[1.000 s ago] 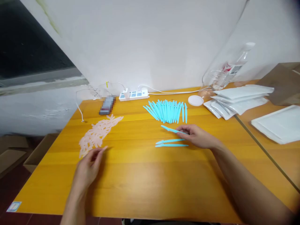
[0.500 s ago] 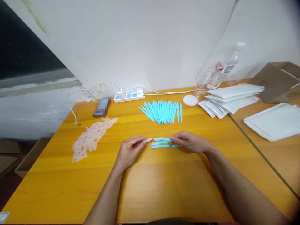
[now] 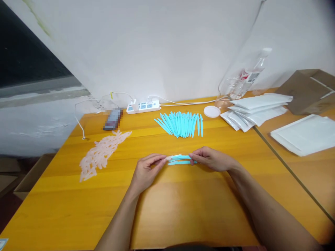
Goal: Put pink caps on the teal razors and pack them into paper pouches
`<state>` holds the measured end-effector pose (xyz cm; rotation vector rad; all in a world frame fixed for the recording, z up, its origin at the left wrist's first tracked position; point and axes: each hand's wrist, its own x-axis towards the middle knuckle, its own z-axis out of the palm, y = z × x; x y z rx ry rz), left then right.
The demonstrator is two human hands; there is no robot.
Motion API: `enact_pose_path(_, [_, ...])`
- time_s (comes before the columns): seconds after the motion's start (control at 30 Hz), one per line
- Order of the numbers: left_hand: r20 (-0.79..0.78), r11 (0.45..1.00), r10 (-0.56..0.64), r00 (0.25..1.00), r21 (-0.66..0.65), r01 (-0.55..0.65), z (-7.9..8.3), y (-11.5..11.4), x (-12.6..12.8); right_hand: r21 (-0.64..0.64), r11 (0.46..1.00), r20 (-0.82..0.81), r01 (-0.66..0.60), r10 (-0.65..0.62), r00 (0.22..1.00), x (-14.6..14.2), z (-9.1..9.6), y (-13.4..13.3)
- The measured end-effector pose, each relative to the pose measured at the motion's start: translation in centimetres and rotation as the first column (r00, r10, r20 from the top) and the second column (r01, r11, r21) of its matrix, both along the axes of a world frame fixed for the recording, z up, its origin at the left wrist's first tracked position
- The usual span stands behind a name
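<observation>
My left hand [image 3: 147,171] pinches a small translucent cap [image 3: 169,158] between thumb and fingertips. The cap meets the left end of a blue eyebrow razor [image 3: 181,157]; I cannot tell how far it covers the blade. My right hand [image 3: 213,159] grips that razor by its right end, fingers closed. Just below it, another blue eyebrow razor [image 3: 180,162] lies nearly parallel, its right end partly hidden behind my right fingertips. A fanned row of blue eyebrow razors [image 3: 183,124] sits beyond my hands. To the left is a loose heap of translucent caps [image 3: 101,153].
Along the wall stand a power strip [image 3: 143,107] with cables and a blurred phone [image 3: 113,119]. A round white lid [image 3: 211,111], a clear bottle [image 3: 248,80], white padded envelopes [image 3: 261,104] and a cardboard box [image 3: 306,90] are on the right. A seam crosses the wooden table [image 3: 167,216].
My left hand has moved slightly right, bringing the cap from a short gap away to the razor's end. My right hand stays almost in place.
</observation>
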<state>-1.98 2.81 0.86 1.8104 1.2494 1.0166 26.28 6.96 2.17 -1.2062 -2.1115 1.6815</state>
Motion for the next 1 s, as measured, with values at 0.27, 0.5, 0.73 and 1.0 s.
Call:
enact_pose_path(0.27, [-0.002,1.0,-0.003,1.0,-0.002,0.003,0.1,-0.4,-0.3,0.012,1.0,0.007,-0.001,0.001,1.0,-0.1,0.5,-0.1])
enact_pose_path(0.5, [-0.022,0.999,0.012,1.0,-0.037,-0.013,0.1,-0.4,-1.2,0.01,1.0,0.021,-0.008,0.008,1.0,0.0,0.7,-0.2])
enact_pose_path(0.73, [-0.031,0.998,-0.061,0.998,-0.006,0.06,0.2,-0.6,0.5,-0.032,0.999,0.008,-0.023,0.024,1.0,-0.5,0.7,-0.6])
enact_pose_path(1.0, [-0.263,0.952,-0.136,0.955,0.231,0.2,-0.9,-1.3,1.5,0.247,0.969,0.203,-0.01,-0.041,0.978,-0.2,0.9,-1.0])
